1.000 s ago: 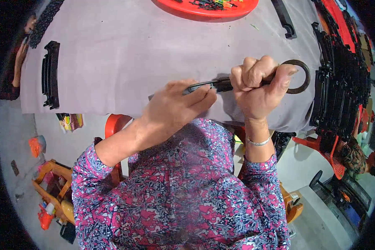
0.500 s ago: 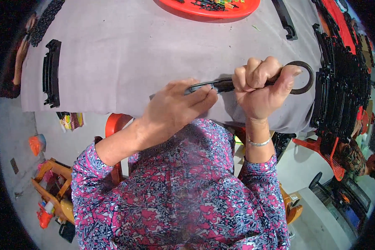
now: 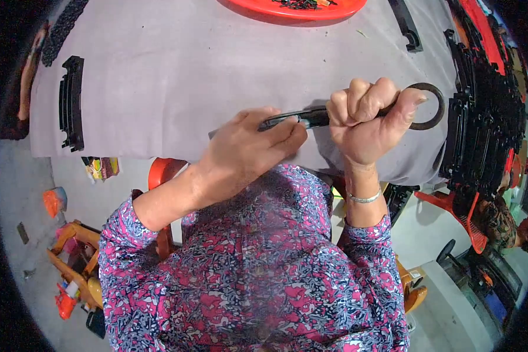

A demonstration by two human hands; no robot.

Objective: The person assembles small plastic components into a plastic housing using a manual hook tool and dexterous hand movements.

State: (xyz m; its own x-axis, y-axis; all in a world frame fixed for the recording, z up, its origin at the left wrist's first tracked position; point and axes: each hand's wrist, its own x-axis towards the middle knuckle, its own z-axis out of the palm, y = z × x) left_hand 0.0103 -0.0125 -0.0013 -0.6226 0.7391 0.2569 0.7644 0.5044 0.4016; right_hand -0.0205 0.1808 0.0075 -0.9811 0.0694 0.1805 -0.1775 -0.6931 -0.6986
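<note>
My right hand (image 3: 366, 120) is a fist around a pair of dark metal scissors, whose large round handle loop (image 3: 439, 108) sticks out past my thumb. Only one loop shows; the palm and fingers hide the rest. My left hand (image 3: 249, 144) is closed, thumb and fingers pinching a narrow black part (image 3: 315, 117) with a shiny grey edge that runs between both hands. How this part meets the scissors is covered by my fingers. Both hands are just above the near edge of the cloth-covered table (image 3: 158, 88).
Small black and coloured pieces lie in a red tray (image 3: 293, 17) at the far side. A ribbed black part (image 3: 71, 104) rests at left, a long black bar (image 3: 406, 26) at far right. Many black parts (image 3: 484, 129) are piled along the right edge. An orange-red stool (image 3: 161, 173) stands below.
The hands hold nearly the same pose and grip. The view has shifted slightly, so the red tray sits a little higher in the picture.
</note>
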